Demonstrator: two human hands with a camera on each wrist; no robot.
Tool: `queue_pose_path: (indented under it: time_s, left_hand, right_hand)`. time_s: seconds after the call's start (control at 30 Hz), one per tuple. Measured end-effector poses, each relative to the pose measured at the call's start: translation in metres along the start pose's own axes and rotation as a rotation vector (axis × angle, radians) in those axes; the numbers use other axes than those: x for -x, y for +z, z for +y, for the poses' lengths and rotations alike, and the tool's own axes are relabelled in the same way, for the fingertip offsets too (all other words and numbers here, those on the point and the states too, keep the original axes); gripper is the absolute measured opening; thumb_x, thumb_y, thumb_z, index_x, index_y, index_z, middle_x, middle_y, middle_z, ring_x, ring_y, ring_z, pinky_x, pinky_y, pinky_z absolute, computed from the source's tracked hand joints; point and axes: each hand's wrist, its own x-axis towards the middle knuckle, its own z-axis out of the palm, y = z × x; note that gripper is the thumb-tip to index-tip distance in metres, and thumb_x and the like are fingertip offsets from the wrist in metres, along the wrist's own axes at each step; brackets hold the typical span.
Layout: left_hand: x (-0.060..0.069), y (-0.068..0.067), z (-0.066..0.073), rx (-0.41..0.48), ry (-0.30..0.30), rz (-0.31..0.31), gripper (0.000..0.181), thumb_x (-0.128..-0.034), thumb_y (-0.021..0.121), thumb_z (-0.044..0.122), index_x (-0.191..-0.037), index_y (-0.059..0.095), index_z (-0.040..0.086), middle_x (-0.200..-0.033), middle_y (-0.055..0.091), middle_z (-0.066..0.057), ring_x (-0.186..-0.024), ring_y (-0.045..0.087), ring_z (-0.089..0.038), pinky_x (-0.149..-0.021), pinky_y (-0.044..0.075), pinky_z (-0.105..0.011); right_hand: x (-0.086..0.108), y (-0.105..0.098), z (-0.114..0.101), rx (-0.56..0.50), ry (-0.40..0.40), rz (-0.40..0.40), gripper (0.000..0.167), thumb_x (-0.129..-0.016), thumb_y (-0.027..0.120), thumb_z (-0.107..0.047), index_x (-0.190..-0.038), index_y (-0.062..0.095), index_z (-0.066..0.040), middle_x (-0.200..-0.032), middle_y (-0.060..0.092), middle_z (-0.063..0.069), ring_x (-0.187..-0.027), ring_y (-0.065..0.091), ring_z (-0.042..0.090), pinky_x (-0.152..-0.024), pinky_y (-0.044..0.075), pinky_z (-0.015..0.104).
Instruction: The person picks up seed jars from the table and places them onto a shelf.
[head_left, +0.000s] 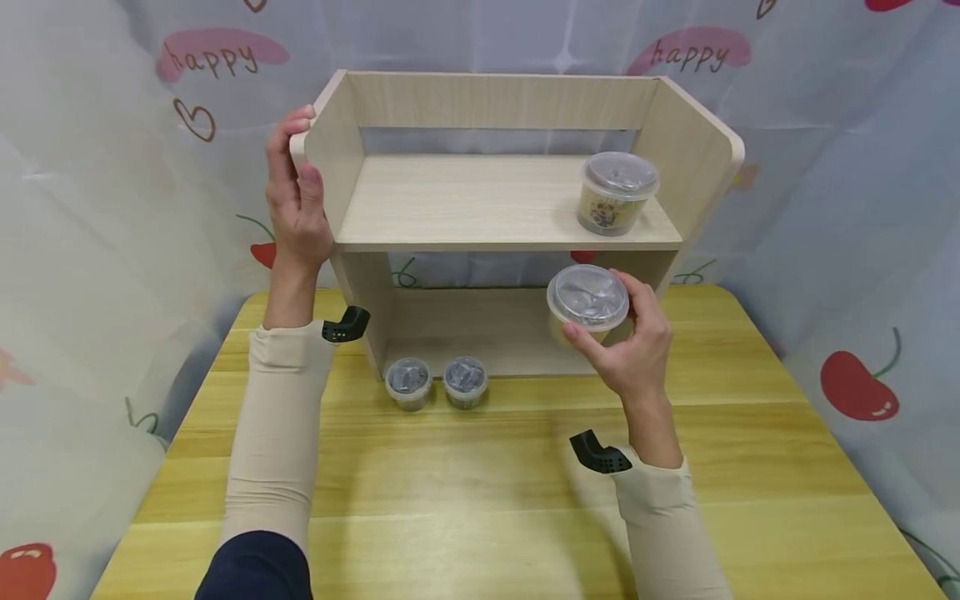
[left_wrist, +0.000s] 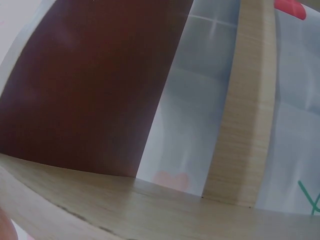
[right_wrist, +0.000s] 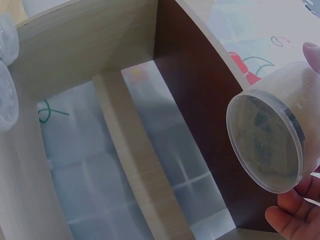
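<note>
A pale wooden two-tier shelf stands on the table. My right hand grips a lidded clear tub by its sides, in front of the lower opening; in the right wrist view the tub is tilted, fingers round it. My left hand rests against the shelf's left side panel, fingertips at its upper front edge. Another large lidded tub stands at the right of the upper board. Two small lidded cups stand side by side before the shelf's lower left.
The yellow wooden table extends round the shelf's base. A patterned curtain hangs behind and at both sides. The shelf's right side panel rises beside the upper tub.
</note>
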Motion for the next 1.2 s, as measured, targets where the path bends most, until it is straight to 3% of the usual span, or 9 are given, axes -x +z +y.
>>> queue_pose_path:
  time_s: [0.23,0.63,1.2]
  left_hand:
    - [-0.003,0.001,0.004,-0.001,0.024,0.005,0.069,-0.0966,0.050,0.047,-0.124,0.038,-0.016,-0.136,0.049,-0.017,-0.125,0.045,-0.027,-0.100,0.039,-0.036]
    - [-0.001,0.000,0.005,-0.013,0.013,-0.001,0.072,-0.0959,0.050,0.049,-0.124,0.037,-0.017,-0.137,0.048,-0.017,-0.127,0.044,-0.025,-0.103,0.038,-0.037]
    - [0.000,-0.001,0.002,-0.034,0.004,-0.003,0.071,-0.0963,0.049,0.047,-0.125,0.036,-0.016,-0.138,0.048,-0.017,-0.126,0.045,-0.024,-0.102,0.040,-0.037]
  right_hand:
    - [-0.006,-0.003,-0.002,0.007,-0.004,0.013,0.097,-0.065,0.073,-0.072,-0.119,0.062,0.007,-0.103,0.065,0.022,-0.090,0.057,0.016,-0.075,0.043,0.012]
    - [-0.015,-0.004,-0.011,0.009,-0.014,0.005,0.102,-0.068,0.067,-0.077,-0.117,0.059,0.013,-0.101,0.063,0.027,-0.090,0.054,0.012,-0.075,0.040,0.011]
    - [-0.025,-0.004,-0.014,-0.028,-0.027,0.008,0.096,-0.066,0.073,-0.072,-0.119,0.062,0.007,-0.105,0.066,0.020,-0.090,0.057,0.011,-0.075,0.044,0.015]
